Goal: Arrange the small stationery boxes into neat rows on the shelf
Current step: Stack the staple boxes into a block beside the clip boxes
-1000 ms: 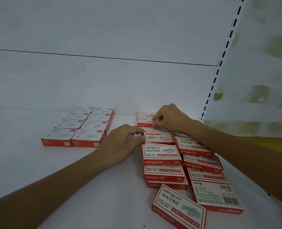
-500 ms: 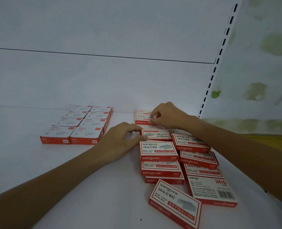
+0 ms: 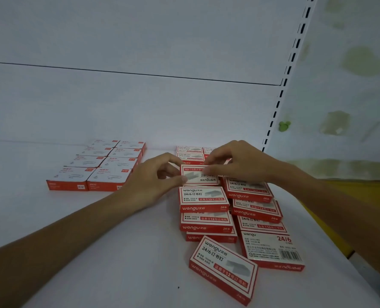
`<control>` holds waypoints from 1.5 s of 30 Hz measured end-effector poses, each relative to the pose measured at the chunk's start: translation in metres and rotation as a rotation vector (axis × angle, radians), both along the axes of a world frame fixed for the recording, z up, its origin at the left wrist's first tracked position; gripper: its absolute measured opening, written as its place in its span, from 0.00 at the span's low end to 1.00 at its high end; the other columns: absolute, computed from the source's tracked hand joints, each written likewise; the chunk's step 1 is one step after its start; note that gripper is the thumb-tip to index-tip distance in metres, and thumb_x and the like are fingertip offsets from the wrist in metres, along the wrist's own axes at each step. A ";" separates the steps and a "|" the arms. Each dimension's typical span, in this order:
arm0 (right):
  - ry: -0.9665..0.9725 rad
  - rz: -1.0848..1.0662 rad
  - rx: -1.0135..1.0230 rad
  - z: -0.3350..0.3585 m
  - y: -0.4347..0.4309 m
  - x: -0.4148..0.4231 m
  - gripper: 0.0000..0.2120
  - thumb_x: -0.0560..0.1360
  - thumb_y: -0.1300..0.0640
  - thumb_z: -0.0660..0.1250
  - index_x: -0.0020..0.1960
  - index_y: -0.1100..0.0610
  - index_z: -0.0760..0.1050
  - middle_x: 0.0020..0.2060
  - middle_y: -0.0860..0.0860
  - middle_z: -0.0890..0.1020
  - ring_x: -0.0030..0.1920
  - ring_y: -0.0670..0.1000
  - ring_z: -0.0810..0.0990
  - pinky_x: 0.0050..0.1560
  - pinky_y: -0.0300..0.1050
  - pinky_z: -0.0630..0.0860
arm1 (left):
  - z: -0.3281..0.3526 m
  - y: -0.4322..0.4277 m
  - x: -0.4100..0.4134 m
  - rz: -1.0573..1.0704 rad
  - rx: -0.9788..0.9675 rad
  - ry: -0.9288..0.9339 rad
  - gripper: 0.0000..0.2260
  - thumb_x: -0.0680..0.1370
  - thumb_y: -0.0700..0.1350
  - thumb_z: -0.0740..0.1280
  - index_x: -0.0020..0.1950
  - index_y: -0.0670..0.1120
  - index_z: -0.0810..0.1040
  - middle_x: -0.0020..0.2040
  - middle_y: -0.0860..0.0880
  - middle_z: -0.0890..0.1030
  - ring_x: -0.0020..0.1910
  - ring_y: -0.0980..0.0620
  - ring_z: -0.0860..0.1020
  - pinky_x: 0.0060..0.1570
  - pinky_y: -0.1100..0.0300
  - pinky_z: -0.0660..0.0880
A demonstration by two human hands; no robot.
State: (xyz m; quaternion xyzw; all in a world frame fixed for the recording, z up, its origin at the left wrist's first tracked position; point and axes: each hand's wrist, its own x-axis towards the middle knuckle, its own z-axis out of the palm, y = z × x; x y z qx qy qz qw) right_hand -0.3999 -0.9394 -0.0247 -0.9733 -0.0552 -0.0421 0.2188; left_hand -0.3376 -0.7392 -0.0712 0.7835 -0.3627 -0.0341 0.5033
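Several red-and-white staple boxes lie on the white shelf [image 3: 118, 252]. One upside-down staple box [image 3: 198, 175] is lifted between both hands: my left hand [image 3: 153, 185] pinches its left end, my right hand [image 3: 235, 163] pinches its right end. Behind it sit two rows of staple boxes [image 3: 189, 152] against the back wall. In front lie two rough columns of boxes [image 3: 203, 198], a back-side-up box [image 3: 271, 247] and a skewed loose box [image 3: 223, 268] nearest me.
A tidy block of paper-clip boxes [image 3: 100, 167] in two columns stands to the left. The white back panel [image 3: 140, 96] closes the shelf behind. A slotted upright [image 3: 280, 96] marks the right end, where the shelf edge falls off to a yellow surface [image 3: 349, 196].
Both hands have closed on the upside-down box and raised it from the pile; my right hand came forward from the back boxes, my left moved right onto the box's end.
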 end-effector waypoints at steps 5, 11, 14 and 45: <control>0.048 0.007 0.316 0.007 0.003 -0.001 0.08 0.68 0.51 0.73 0.44 0.53 0.80 0.38 0.48 0.85 0.36 0.44 0.81 0.35 0.33 0.75 | 0.005 -0.004 0.000 0.026 -0.279 0.268 0.06 0.75 0.43 0.66 0.50 0.53 0.75 0.45 0.54 0.82 0.45 0.57 0.81 0.42 0.70 0.77; 0.123 -0.068 0.839 0.009 0.022 0.008 0.06 0.69 0.59 0.72 0.42 0.62 0.79 0.36 0.55 0.85 0.34 0.47 0.82 0.34 0.34 0.78 | 0.010 -0.004 -0.005 -0.019 -0.407 0.535 0.08 0.74 0.45 0.66 0.52 0.48 0.79 0.45 0.53 0.85 0.45 0.58 0.82 0.38 0.68 0.77; 0.139 -0.044 0.888 0.005 0.034 0.011 0.07 0.71 0.59 0.69 0.45 0.63 0.79 0.38 0.56 0.85 0.36 0.50 0.84 0.35 0.35 0.79 | 0.008 -0.003 -0.006 0.027 -0.421 0.506 0.05 0.75 0.43 0.65 0.47 0.50 0.80 0.45 0.52 0.84 0.44 0.58 0.82 0.40 0.67 0.77; -0.679 -0.095 -0.023 -0.003 0.020 -0.002 0.22 0.67 0.54 0.74 0.59 0.57 0.75 0.53 0.52 0.77 0.44 0.44 0.74 0.43 0.26 0.71 | 0.014 0.001 -0.026 0.009 -0.122 -0.148 0.15 0.79 0.50 0.55 0.56 0.73 0.61 0.57 0.61 0.71 0.53 0.69 0.71 0.53 0.68 0.70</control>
